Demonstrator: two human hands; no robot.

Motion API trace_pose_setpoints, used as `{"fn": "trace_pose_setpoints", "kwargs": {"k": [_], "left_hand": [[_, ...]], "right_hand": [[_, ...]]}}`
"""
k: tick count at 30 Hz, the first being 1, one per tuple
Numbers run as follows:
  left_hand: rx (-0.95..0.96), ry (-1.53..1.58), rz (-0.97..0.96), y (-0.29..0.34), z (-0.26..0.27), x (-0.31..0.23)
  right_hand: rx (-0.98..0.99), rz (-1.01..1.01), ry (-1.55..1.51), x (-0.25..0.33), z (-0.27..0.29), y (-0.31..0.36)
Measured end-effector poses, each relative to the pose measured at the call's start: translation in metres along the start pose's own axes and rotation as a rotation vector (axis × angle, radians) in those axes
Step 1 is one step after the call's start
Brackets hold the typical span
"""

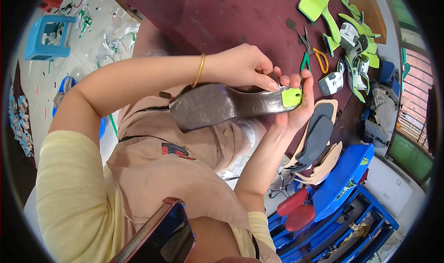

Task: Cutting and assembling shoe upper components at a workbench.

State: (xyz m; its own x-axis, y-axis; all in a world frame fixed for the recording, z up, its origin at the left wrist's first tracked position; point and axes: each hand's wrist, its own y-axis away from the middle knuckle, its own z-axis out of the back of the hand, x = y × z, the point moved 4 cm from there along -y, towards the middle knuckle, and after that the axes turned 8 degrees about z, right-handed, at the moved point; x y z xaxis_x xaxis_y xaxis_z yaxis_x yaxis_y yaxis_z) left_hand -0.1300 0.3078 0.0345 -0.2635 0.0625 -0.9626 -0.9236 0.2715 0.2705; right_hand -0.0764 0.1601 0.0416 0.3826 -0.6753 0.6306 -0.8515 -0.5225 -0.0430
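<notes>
I hold a dark grey shoe sole (217, 105) level above my lap, its broad end pointing left. A small lime-green patch (292, 97) sits on its narrow right end. My left hand (243, 68), with a gold bangle on the wrist, reaches across from the left and pinches the sole's upper edge near the patch. My right hand (296, 101) comes up from below and grips the narrow end, its fingers curled around the green patch.
A dark red table (231, 18) lies ahead with pliers (311, 55), lime-green sole parts (323, 8) and white pieces (354, 50). Stacked tan and grey insoles (317, 142) rest at its edge. Blue racks (342, 203) stand at lower right, a phone (162, 235) below, a blue stool (46, 36) upper left.
</notes>
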Motion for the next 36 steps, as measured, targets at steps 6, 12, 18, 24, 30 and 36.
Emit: {"fn": "trace_pose_setpoints", "kwargs": {"k": [6, 12, 18, 24, 30, 36], "left_hand": [[0.432, 0.704, 0.271, -0.008, -0.038, 0.027], [0.173, 0.768, 0.149, -0.023, -0.028, 0.002], [0.222, 0.986, 0.204, -0.013, -0.029, 0.019], [-0.192, 0.584, 0.133, -0.016, -0.022, 0.021], [-0.336, -0.247, 0.027, -0.025, 0.032, -0.024], [-0.715, -1.209, -0.218, -0.034, 0.016, -0.014]], "right_hand": [[0.300, 0.118, -0.309, -0.009, -0.029, -0.015], [0.039, 0.106, 0.578, 0.002, 0.009, -0.004], [-0.052, 0.033, 0.596, -0.021, 0.000, -0.001], [0.017, 0.002, 0.329, -0.044, -0.013, 0.002], [0.206, -0.055, 0.478, -0.037, 0.015, -0.026], [-0.104, 0.151, 2.305, 0.059, 0.128, -0.089]]}}
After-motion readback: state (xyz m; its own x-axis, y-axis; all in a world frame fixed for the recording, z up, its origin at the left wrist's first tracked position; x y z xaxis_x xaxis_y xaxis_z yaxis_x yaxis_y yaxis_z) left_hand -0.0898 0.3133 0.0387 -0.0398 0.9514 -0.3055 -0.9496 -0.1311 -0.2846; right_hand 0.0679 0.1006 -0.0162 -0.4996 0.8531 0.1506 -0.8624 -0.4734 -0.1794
